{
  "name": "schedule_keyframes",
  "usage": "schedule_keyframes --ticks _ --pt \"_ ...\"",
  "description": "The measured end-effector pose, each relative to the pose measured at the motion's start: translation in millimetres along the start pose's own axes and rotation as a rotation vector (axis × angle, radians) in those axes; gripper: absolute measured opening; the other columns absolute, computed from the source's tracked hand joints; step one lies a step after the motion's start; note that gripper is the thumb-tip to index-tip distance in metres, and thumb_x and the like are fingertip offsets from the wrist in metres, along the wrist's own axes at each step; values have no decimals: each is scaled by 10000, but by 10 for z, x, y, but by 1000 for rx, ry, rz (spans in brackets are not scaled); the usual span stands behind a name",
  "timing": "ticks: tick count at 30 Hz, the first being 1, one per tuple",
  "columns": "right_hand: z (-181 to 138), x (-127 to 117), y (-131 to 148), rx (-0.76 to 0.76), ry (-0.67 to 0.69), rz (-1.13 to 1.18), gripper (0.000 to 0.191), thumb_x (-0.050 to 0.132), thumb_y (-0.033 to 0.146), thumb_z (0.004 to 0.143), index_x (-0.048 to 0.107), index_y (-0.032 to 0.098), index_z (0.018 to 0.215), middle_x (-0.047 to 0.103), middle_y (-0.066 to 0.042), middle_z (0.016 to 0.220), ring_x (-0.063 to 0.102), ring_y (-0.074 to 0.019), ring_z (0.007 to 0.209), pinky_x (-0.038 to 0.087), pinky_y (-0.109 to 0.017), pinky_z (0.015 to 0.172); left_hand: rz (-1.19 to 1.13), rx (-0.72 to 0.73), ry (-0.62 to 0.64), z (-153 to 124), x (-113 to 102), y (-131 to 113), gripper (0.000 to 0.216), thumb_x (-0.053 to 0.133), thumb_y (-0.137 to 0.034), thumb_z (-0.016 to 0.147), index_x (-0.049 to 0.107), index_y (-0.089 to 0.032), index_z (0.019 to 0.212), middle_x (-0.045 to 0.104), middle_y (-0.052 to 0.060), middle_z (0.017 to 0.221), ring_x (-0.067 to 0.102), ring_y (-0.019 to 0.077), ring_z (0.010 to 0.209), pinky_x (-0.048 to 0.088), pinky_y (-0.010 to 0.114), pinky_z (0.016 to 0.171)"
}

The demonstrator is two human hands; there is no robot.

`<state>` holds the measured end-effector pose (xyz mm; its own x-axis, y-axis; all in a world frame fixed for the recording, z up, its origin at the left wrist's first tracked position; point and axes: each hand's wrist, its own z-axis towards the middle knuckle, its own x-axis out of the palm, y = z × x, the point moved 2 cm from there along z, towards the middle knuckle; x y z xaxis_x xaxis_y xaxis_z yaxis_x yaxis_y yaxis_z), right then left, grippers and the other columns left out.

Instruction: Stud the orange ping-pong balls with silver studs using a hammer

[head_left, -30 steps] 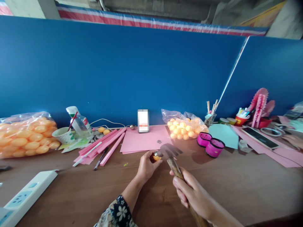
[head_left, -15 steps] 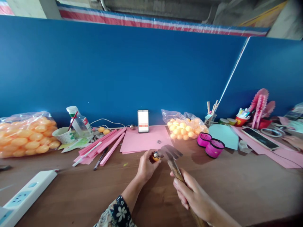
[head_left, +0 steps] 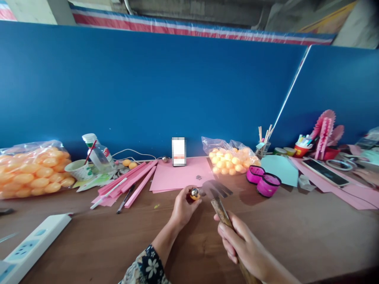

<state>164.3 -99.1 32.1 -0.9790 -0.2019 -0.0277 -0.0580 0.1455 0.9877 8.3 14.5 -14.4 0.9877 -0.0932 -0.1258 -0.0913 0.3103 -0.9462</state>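
Observation:
Over the middle of the brown table point(head_left: 204, 244), my left hand point(head_left: 183, 208) pinches an orange ball point(head_left: 194, 198) with a shiny, rounded silver piece point(head_left: 194, 192) on top. A claw hammer point(head_left: 218, 207) is in my right hand point(head_left: 237, 240), its fingers wrapped around the wooden handle. The hammer's blurred head lies just right of the silver piece, its claws pointing right; whether the two touch, I cannot tell. Behind my hands is pink paper point(head_left: 168, 173) with a small dark metal ornament point(head_left: 198, 177) on it.
Bags of orange balls point(head_left: 38, 173) point(head_left: 229, 159) stand left and right. Pink strips point(head_left: 130, 181), a cup point(head_left: 79, 170), a bottle point(head_left: 100, 154) and a power strip point(head_left: 35, 240) lie leftward. Magenta rings point(head_left: 268, 185) and a phone point(head_left: 325, 172) are rightward. Another person's hand point(head_left: 367, 176) shows far right.
The hammer head has shifted very slightly right, and my right hand has moved a little with it. My left hand keeps its pinch on the orange ball.

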Motion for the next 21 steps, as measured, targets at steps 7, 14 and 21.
schedule_keyframes --ticks 7,14,21 --pt "-30 -5 10 7 -19 -26 309 378 464 890 388 212 1069 370 72 566 339 -71 434 297 -192 415 1 -11 -24 12 -14 4 373 667 -247 664 561 -174 1014 634 50 897 605 152 752 496 280 696" --pt "-10 54 34 38 42 -14 339 410 487 866 375 201 1044 362 79 584 321 -62 418 296 -191 400 17 7 -67 3 1 7 372 698 -268 633 616 -180 986 647 59 887 603 165 751 488 273 673" --pt "-9 43 27 11 23 -10 326 396 471 876 372 199 1055 369 72 612 324 -57 430 296 -187 401 96 68 -47 -5 -2 -27 358 682 -235 654 611 -187 1002 607 48 895 580 154 747 489 273 668"
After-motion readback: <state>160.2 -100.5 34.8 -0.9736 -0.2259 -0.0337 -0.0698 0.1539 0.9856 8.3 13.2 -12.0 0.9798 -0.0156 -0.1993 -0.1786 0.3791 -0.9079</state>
